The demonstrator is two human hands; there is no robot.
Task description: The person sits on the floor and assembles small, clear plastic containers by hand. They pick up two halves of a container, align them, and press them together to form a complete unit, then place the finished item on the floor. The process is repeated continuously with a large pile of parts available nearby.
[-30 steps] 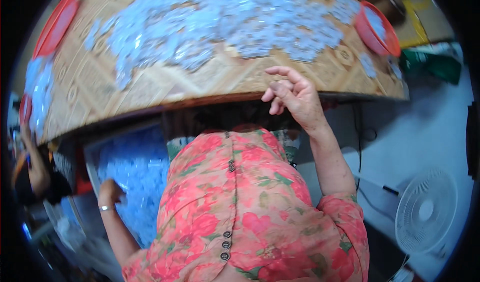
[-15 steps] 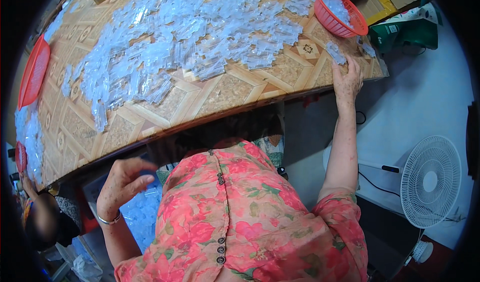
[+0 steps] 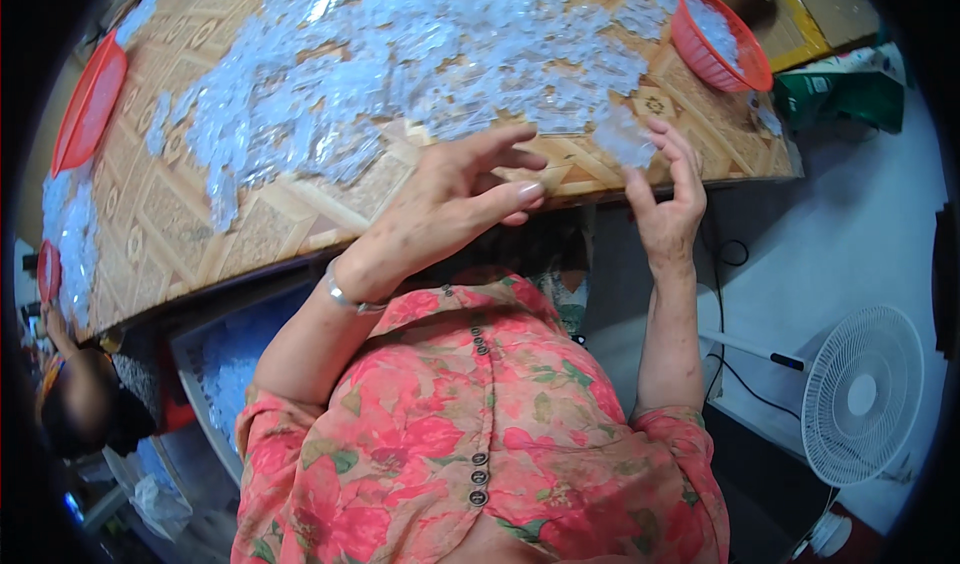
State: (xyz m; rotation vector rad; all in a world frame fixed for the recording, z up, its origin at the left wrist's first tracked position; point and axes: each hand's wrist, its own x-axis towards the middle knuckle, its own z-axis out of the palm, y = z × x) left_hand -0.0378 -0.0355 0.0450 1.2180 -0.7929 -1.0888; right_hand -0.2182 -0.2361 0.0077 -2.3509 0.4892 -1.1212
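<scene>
Translucent bluish-white plastic pieces, thin and glossy, in a small loose clump [image 3: 620,136], are seen near the front edge of a wood-patterned surface [image 3: 150,244] with cork-coloured panels, at the fingertips of the right hand [image 3: 672,204]. The clump's outline is softened by blur, so separate pieces cannot be counted in it. Beyond it and to its left, the surface is covered by a broad, uneven spread of similar flat clear plastic pieces [image 3: 400,74], overlapped in many directions and marked by bright glints.

The right hand is raised at the front edge, with its forearm held nearly upright. Its fingers are bent and pointed up and to the left; the thumb is set apart from them, with the clump's near edge between. Whether the clump is gripped or only touched cannot be told.

The left hand [image 3: 435,199], worn with a silver-coloured bracelet [image 3: 345,292] at the wrist, is held over the front edge, its forearm slanted up to the right. Its fingers are loosely spread and half curled, the thumb is extended to the right, and nothing is seen in its grasp.

More clear pieces are held in a red plastic basket [image 3: 702,62] near the right end of the surface.
</scene>
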